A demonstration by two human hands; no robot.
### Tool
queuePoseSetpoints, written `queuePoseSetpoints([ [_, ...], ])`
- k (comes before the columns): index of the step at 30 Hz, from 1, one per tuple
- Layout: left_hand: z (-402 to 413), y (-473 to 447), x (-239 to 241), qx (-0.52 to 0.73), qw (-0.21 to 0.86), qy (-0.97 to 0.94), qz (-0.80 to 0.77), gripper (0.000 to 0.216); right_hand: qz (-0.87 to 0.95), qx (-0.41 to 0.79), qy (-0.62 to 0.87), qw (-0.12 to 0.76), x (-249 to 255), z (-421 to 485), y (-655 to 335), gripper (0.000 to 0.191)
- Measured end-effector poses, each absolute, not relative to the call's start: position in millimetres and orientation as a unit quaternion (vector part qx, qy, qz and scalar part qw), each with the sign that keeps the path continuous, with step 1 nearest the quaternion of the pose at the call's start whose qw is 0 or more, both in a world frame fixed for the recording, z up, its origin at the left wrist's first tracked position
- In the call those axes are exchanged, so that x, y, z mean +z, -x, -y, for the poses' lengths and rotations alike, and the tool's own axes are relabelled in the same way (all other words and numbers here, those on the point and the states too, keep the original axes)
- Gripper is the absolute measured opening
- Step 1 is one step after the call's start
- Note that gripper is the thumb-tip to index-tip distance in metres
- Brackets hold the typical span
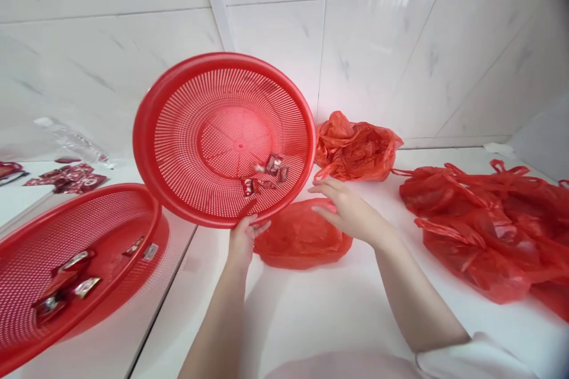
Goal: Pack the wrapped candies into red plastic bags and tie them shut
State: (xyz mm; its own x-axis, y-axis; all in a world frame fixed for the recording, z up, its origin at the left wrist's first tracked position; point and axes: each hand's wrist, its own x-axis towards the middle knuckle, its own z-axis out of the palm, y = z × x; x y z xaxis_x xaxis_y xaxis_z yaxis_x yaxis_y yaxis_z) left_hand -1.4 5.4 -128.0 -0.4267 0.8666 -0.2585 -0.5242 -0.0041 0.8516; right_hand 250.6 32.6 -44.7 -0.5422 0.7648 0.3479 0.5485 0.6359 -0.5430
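My left hand (243, 241) grips the near rim of a round red plastic colander basket (240, 130), which is tilted toward me. A few small wrapped packets (267, 179) lie low inside it, toward its right side. My right hand (341, 204) is to the right of the rim, fingers apart and nothing in them. Below both hands, a red plastic bag (304, 237) lies on the white table, partly covered by the basket and my right hand.
At left, a second red basket (153, 213) holds several wrapped packets. Behind it lie loose packets (71, 176) and a clear plastic bottle (73, 141). A crumpled red bag (360, 148) rests by the tiled wall; filled red bags (493, 225) are piled at right.
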Motion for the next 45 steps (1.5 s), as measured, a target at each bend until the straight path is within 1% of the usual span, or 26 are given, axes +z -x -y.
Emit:
queuePoseSetpoints([
  [4,-1.4,-12.7,-131.3,0.684,0.501,-0.197,-0.491,0.023,0.849,0.183,0.385,0.311,-45.7,-36.5,-252.1,0.033],
  [6,1.1,-19.7,-131.6,0.68,0.506,-0.206,-0.489,0.024,0.852,0.187,0.384,0.303,-48.5,-37.6,-249.5,0.032],
  [11,5.4,-30.3,-130.1,0.662,0.521,-0.246,-0.48,0.028,0.869,0.213,0.359,0.265,-57.7,-37.1,-236.6,0.041],
  [14,6.0,-31.4,-130.8,0.651,0.533,-0.258,-0.475,0.033,0.872,0.198,0.371,0.248,-63.6,-35.3,-227.7,0.042],
  [16,6.7,-32.4,-131.0,0.64,0.546,-0.263,-0.473,0.037,0.876,0.183,0.373,0.246,-68.6,-34.6,-221.9,0.048],
  [19,8.3,-36.3,-129.6,0.624,0.562,-0.264,-0.475,0.042,0.892,0.169,0.345,0.237,-76.4,-35.6,-214.7,0.062],
  [21,9.1,-38.8,-128.4,0.622,0.566,-0.259,-0.474,0.044,0.901,0.172,0.329,0.223,-79.9,-37.2,-212.4,0.059],
  [24,8.5,-39.1,-128.7,0.63,0.56,-0.245,-0.479,0.04,0.89,0.222,0.335,0.214,-79.4,-40.0,-215.1,0.043],
  [26,6.8,-36.4,-131.2,0.635,0.548,-0.238,-0.49,0.034,0.868,0.264,0.351,0.233,-75.9,-41.9,-220.6,0.038],
  [29,3.4,-30.7,-136.8,0.644,0.523,-0.231,-0.509,0.029,0.848,0.289,0.363,0.256,-69.1,-44.9,-230.9,0.034],
  [35,-0.3,-24.4,-140.2,0.641,0.534,-0.217,-0.506,0.027,0.827,0.38,0.348,0.225,-61.8,-49.4,-241.0,0.016],
  [38,-0.8,-24.1,-138.5,0.646,0.539,-0.217,-0.495,0.034,0.825,0.386,0.357,0.208,-62.9,-49.1,-238.7,0.019],
  [42,-1.0,-24.0,-138.4,0.651,0.53,-0.217,-0.498,0.035,0.835,0.328,0.389,0.208,-67.2,-47.5,-236.0,0.026],
  [45,-0.7,-23.6,-138.1,0.651,0.527,-0.212,-0.504,0.034,0.839,0.335,0.384,0.189,-70.1,-47.4,-237.0,0.038],
])
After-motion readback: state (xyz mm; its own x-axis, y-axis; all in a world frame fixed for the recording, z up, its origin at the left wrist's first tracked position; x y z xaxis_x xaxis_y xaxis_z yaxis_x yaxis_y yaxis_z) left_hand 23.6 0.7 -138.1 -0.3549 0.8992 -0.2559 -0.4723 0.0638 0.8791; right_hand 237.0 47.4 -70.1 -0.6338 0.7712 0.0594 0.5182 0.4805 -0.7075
